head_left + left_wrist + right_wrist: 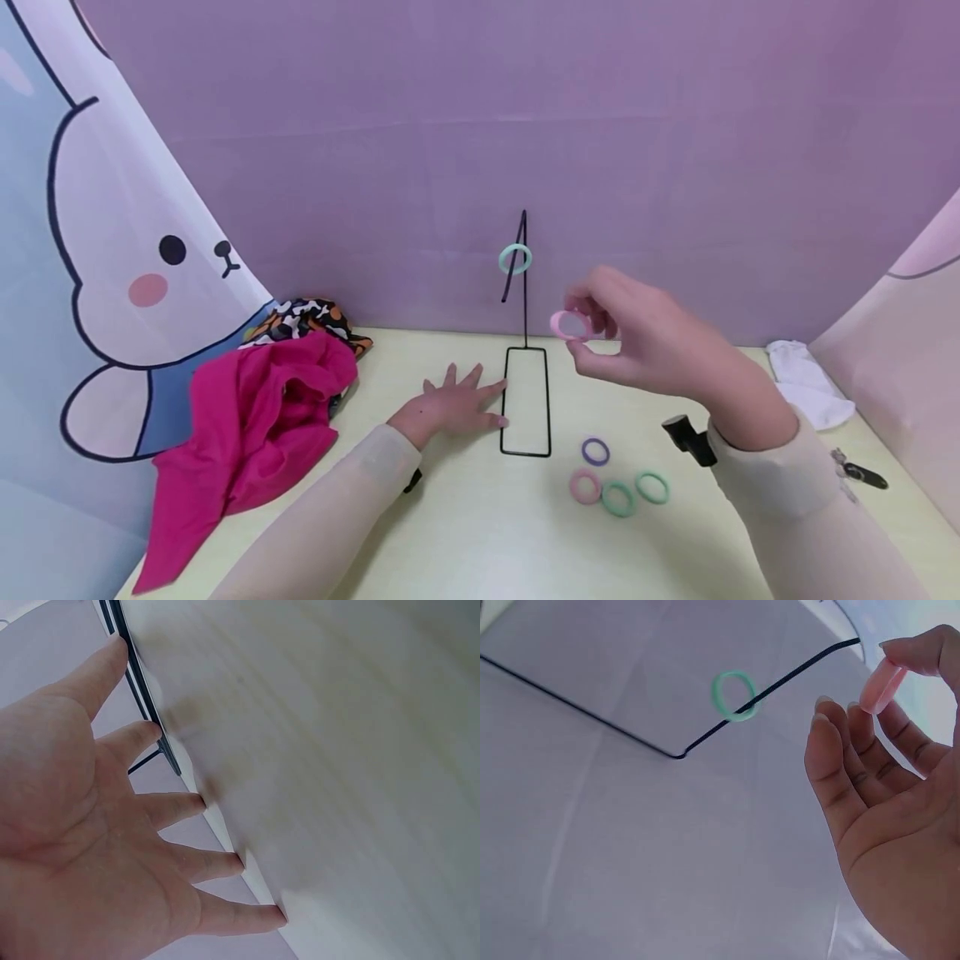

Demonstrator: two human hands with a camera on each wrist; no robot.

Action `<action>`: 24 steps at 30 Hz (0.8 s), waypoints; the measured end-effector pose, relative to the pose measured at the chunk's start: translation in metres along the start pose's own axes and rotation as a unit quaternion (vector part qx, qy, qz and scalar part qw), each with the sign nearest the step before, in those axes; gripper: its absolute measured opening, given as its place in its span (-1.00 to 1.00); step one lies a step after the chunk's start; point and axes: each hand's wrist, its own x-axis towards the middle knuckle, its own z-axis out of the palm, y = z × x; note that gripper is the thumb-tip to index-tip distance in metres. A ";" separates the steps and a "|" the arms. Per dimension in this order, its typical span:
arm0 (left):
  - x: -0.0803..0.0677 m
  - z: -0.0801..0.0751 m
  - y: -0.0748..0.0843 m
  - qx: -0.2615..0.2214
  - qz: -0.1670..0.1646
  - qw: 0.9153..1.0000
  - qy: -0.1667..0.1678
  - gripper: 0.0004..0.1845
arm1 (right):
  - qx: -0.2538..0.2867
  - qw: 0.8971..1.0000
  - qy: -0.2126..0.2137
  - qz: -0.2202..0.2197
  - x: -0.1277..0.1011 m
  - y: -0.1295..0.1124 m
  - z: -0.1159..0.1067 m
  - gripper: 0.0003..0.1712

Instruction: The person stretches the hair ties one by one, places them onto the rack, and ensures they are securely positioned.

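Note:
A black wire stand (526, 308) has a rectangular base on the table and a slanting arm at its top. One mint green ring (502, 260) hangs on that arm. My left hand (453, 407) lies with fingers spread beside the base, its thumb and index fingertips touching the base's left side. In the head view my right hand (648, 337) is raised to the right of the stand, pinching a pink ring (556, 325) between thumb and fingers. The right wrist view shows this pink ring (883, 688) apart from the wire arm's end.
Lying right of the base are a purple ring (585, 452), another pink ring (573, 487) and two green rings (619, 484). Bunched magenta cloth (255, 417) sits at left, with patterned fabric (322, 317) behind. A white cloth (810, 387) and a dark key fob (865, 476) lie at right.

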 end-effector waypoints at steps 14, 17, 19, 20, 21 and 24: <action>0.000 -0.003 0.001 -0.003 0.004 1.000 -0.006 -0.16 | -0.082 0.996 -0.003 -0.035 0.046 -0.016 0.013 -0.67; -0.001 -0.003 0.002 -0.003 0.005 1.000 -0.007 -0.16 | -0.106 0.994 -0.003 -0.040 0.051 -0.015 0.018 -0.62; -0.002 -0.003 0.002 -0.001 0.005 1.000 -0.008 -0.15 | -0.117 0.992 0.002 -0.051 0.053 -0.015 0.022 -0.60; -0.002 -0.003 0.002 -0.001 0.004 1.000 -0.008 -0.16 | -0.121 0.991 0.007 -0.056 0.054 -0.015 0.024 -0.60; -0.002 -0.003 0.003 -0.001 0.003 1.000 -0.009 -0.16 | -0.126 0.990 0.012 -0.061 0.055 -0.014 0.025 -0.61; -0.002 -0.003 0.003 0.001 0.000 1.000 -0.009 -0.16 | -0.143 0.987 0.027 -0.070 0.059 -0.011 0.030 -0.66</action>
